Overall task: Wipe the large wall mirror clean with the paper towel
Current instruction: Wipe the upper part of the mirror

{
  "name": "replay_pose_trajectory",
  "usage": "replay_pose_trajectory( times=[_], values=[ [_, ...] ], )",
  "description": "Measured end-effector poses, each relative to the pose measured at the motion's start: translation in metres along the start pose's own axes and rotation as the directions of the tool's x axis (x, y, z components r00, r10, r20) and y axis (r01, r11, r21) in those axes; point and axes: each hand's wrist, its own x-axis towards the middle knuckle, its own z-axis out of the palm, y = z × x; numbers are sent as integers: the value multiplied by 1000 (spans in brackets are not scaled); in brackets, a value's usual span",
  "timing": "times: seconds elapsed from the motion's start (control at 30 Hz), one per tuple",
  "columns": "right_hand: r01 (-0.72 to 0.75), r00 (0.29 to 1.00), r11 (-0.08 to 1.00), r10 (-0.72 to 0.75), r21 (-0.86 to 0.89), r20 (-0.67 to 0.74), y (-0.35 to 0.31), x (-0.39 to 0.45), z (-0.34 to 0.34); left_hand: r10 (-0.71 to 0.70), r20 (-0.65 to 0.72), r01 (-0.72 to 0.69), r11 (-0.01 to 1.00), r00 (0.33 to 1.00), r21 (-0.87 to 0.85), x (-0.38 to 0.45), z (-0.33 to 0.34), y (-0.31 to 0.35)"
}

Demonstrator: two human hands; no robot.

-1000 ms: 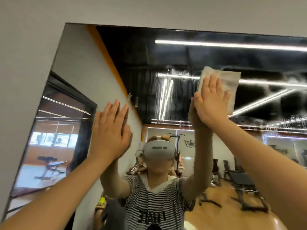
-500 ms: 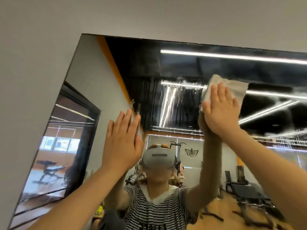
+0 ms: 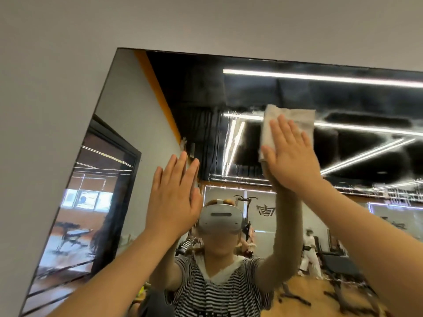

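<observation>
The large wall mirror (image 3: 142, 106) fills most of the head view, its top left corner near the upper middle. A folded white paper towel (image 3: 293, 120) lies flat against the glass in the upper right part. My right hand (image 3: 290, 156) presses on it with straight fingers; the towel sticks out above and to the left of the fingers. My left hand (image 3: 176, 197) lies flat on the glass with straight fingers, lower and to the left. Wet streaks and smears show on the glass around and to the right of the towel.
A plain grey wall (image 3: 45, 110) borders the mirror on the left and above. The reflection shows a person in a striped shirt wearing a headset, a gym room with benches, ceiling light strips and another person in white far back.
The mirror's top edge has dropped lower in the view. Both hands stay flat on the glass; the left hand has slid right, towards the towel hand.
</observation>
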Motion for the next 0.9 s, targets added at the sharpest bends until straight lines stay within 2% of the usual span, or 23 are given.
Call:
replay_pose_trajectory(
  times=[0.13,0.27,0.57,0.73,0.9],
  values=[
    [-121,991,992,118,-40,-69,30,1,-12,-2,-12,3,1000,1000,27,0,-1,1],
    [-177,977,984,177,9,-118,7,11,-9,1,-33,1,999,999,36,0,-2,4],
    [95,994,995,-97,-37,-57,-98,37,27,-3,-25,3,1000,1000,11,-1,0,1],
    [174,983,982,-178,-71,-50,-61,29,20,2,-3,-2,1000,1000,10,0,-1,0],
    [14,998,999,-16,-46,-53,-6,12,4,11,-9,-10,997,1000,74,0,0,0]
  ],
)
